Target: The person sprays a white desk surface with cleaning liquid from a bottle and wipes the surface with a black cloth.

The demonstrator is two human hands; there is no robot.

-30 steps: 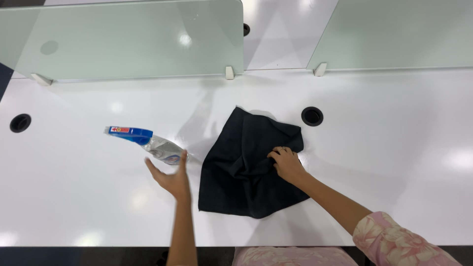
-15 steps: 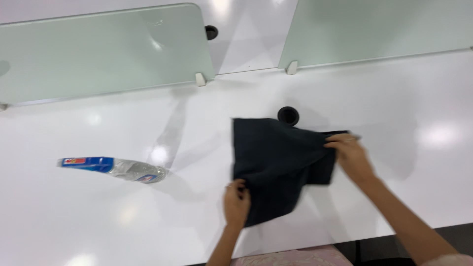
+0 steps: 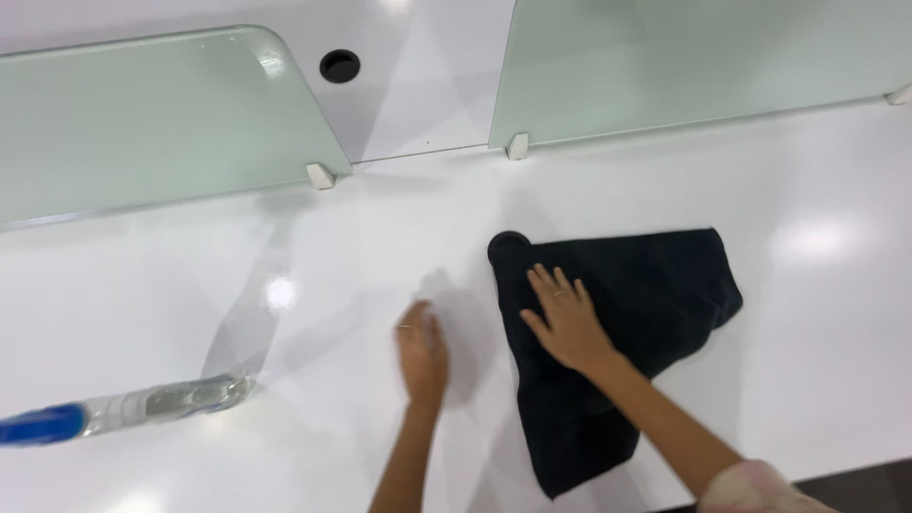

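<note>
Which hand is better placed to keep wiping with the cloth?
Right, probably. The right hand lies flat on the black cloth; the left hand rests on the bare white table beside it.

White desk (image 3: 361,247) w/ black cloth (image 3: 655,294), bottle (image 3: 142,407)

L hand (image 3: 422,350) flat, R hand (image 3: 566,321) flat, splayed

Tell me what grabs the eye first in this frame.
The dark cloth spread on the white desk, right of centre, stands out most, with the right hand pressed flat on its left part. The left hand lies open on the bare desk just beside it. A clear bottle with a blue end lies on its side at far left, and frosted glass dividers stand along the back.
</note>
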